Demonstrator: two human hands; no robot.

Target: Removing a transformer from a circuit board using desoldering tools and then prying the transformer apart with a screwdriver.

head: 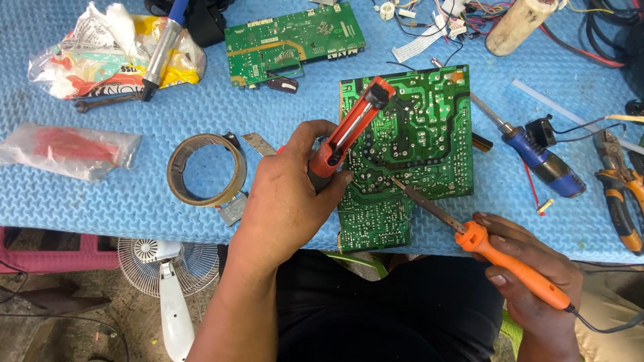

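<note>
Gripping a red-orange desoldering pump point(345, 131), the left hand point(288, 194) is closed around its lower barrel, nozzle end down at the green circuit board point(409, 144). Right hand point(530, 275) is wrapped round the orange handle of a soldering iron point(483, 245), tip touching the board's solder side near its middle. Board lies flat at the near edge of the bench point(134, 194), a near corner overhanging toward the lap.

Handling: board looks light, stiff, thin, probably fragile at the joints and traces; best taken by its bare edges, not the soldered face. Iron shaft is likely hot, so handle only. Pump is light rigid plastic, easy to slip if squeezed off-centre.

Surface: blue ribbed foam mat, soft, some grip, uneven for small parts. Second board point(295, 41) far centre, tape roll point(206, 169) left, plastic bags point(114, 50) far left, blue iron point(543, 161) and pliers point(620, 194) right, wires point(436, 20) far right. Below the bench: a white fan point(164, 268) on a dusty floor. Cluttered, tight room.
</note>
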